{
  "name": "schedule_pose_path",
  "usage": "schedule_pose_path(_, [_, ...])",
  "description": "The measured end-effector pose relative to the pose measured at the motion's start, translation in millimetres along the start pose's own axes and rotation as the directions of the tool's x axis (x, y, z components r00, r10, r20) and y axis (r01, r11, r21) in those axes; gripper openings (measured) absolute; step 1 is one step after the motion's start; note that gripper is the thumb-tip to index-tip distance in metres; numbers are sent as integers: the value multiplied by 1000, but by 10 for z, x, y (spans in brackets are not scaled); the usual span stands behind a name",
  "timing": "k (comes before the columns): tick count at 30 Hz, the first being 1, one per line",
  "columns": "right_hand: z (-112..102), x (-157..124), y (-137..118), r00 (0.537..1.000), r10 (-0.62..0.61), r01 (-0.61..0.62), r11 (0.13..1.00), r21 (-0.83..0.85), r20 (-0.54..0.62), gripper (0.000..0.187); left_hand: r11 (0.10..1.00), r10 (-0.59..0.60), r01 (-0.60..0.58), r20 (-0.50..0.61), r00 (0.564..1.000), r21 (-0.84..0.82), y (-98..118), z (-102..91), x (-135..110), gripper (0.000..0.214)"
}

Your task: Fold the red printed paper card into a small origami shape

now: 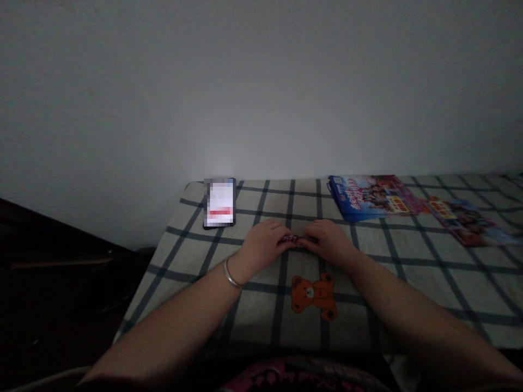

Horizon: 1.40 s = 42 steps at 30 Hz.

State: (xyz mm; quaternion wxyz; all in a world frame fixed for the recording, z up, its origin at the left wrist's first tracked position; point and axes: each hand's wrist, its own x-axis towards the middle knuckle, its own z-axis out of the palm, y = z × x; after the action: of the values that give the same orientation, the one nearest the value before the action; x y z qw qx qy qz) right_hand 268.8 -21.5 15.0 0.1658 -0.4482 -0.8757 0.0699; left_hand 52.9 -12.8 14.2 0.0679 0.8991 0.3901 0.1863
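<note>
My left hand (266, 243) and my right hand (329, 243) are close together over the middle of the checked tablecloth. Between them runs a narrow, dark reddish printed strip (291, 238), which looks like folded paper. The fingers of both hands are closed on it, thumbs toward each other, and cover most of its length. A silver bangle (231, 274) circles my left wrist. Just below the hands, an orange teddy bear picture (313, 294) lies on the cloth.
A phone (220, 202) with a lit, blurred screen lies at the back left. Several colourful printed leaflets (368, 197) are stacked at the back right, with another leaflet (469, 220) beside them. The checked tablecloth (253, 305) reaches a pale wall (261, 98). The table's left side drops into darkness.
</note>
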Motion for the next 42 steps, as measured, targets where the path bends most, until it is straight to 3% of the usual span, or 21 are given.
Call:
schedule_pose_path(5, [-57,-14,21,998,-48,53,992,-115,39,31,996,-53,56,37,998,-74,4,-20,-1,16])
schedule_pose_path(10, [-87,-12,74,985,-135,146,984,-103,105,36,978,-75,94,109,991,-184,-102,-42,16,13])
schedule_pose_path(16, [-132,-21,114,991,-109,116,989,-89,75,34,938,-115,154,141,983,-312,-232,-81,31,14])
schedule_pose_path(22, [-183,-40,210,999,-26,30,995,-95,46,36,803,-265,274,95,960,-528,-265,-86,36,7])
schedule_pose_path(28, [-197,-36,256,994,98,-92,990,-110,47,33,694,-361,316,67,930,-647,-218,-80,43,7])
schedule_pose_path(33, [-189,-49,241,987,160,-159,983,-92,13,35,471,-507,364,91,857,-804,-205,-45,74,14])
schedule_pose_path(35, [-175,-57,248,983,183,-184,981,-61,-22,38,405,-519,337,89,850,-850,-210,-30,80,15])
schedule_pose_path(37, [-159,-63,260,981,188,-190,981,-28,-49,40,385,-518,311,76,852,-869,-214,-31,78,14])
schedule_pose_path(42, [-113,-69,288,984,153,-150,988,43,-91,42,455,-507,333,67,859,-826,-216,-61,54,14])
